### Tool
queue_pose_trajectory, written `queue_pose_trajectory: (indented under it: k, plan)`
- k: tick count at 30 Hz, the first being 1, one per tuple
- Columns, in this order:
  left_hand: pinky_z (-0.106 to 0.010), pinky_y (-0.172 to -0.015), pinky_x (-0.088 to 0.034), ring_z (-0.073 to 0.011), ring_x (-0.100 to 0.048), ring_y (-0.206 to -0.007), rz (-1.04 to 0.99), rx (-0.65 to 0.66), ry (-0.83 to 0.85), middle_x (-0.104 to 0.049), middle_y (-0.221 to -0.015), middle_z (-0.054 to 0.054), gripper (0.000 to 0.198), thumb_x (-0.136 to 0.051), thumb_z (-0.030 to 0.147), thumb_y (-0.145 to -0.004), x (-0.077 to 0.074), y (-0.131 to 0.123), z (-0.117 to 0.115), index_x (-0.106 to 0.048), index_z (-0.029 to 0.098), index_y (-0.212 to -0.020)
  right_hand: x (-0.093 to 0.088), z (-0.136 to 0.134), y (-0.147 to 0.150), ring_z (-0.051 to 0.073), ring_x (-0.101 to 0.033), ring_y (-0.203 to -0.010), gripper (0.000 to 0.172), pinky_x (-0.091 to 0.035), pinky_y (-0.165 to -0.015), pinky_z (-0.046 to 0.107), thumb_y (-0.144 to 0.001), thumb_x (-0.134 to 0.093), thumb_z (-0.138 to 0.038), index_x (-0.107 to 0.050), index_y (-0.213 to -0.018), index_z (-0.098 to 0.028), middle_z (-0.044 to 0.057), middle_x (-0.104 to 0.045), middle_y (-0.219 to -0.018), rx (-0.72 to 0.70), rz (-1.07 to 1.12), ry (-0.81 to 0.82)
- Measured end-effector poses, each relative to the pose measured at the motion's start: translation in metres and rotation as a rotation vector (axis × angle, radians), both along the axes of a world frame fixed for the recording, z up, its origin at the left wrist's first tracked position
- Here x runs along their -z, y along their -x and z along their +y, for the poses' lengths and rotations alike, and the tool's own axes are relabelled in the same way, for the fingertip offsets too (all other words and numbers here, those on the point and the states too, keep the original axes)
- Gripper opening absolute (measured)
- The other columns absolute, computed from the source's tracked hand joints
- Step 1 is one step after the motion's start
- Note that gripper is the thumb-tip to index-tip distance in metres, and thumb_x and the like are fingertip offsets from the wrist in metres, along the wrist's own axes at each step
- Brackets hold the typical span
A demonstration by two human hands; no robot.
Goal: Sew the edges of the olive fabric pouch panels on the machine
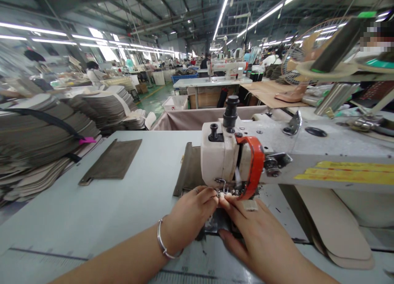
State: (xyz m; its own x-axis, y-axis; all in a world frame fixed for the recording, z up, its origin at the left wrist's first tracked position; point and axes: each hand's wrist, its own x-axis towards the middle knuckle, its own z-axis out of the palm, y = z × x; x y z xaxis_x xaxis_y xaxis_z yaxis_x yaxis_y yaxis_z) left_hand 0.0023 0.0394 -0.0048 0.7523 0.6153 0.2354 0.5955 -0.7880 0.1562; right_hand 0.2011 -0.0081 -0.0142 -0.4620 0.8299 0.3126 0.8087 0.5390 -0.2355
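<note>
Feeding the brown fabric piece (190, 169) at the needle seems to be the step in hand, as far as I can judge. This piece lies on the pale table (61, 222), just beside and partly behind the head of the sewing machine (215, 156), so its near edge is hidden from me. The left hand (192, 212) has its fingers bunched together close to the presser foot (225, 190); whether they pinch an edge of the cloth, I cannot tell. The right hand (258, 224) is spread, with the thumb well apart from the fingers, and its fingertips meet those of the left hand at the foot, below the orange guard (257, 165). A second brown piece (112, 161) lies flat on the table, to the left and away from both hands. The next move, in my opinion, calls for light and even guiding by both hands together, with the edge straight, because the fingertips are very near to the place of stitching.
</note>
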Motion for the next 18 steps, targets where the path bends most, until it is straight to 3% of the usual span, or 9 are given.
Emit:
queue_pose_trajectory:
  k: [7, 18]
  plan:
    - [-0.032, -0.108, -0.043, -0.0171, -0.050, -0.121, -0.050, -0.036, 0.009, -0.055, -0.127, -0.006, 0.017, -0.049, 0.013, -0.094, 0.011, -0.001, 0.006, -0.057, 0.016, -0.108, 0.002, 0.002, 0.002, 0.033, -0.048, -0.113, 0.051, -0.047, -0.088, 0.050, -0.085, -0.057, -0.033, -0.049, -0.133, -0.019, 0.011, -0.056, -0.124, 0.035, -0.005, -0.008]
    - [-0.035, -0.106, -0.045, -0.0180, -0.054, -0.117, -0.028, -0.050, -0.070, -0.060, -0.119, -0.005, 0.022, -0.049, 0.007, -0.090, 0.021, 0.000, 0.008, -0.058, 0.017, -0.108, 0.002, 0.004, 0.005, 0.032, -0.051, -0.107, 0.052, -0.046, -0.087, 0.050, -0.084, -0.058, -0.031, -0.048, -0.134, -0.019, 0.010, -0.057, -0.122, 0.048, -0.020, -0.003]
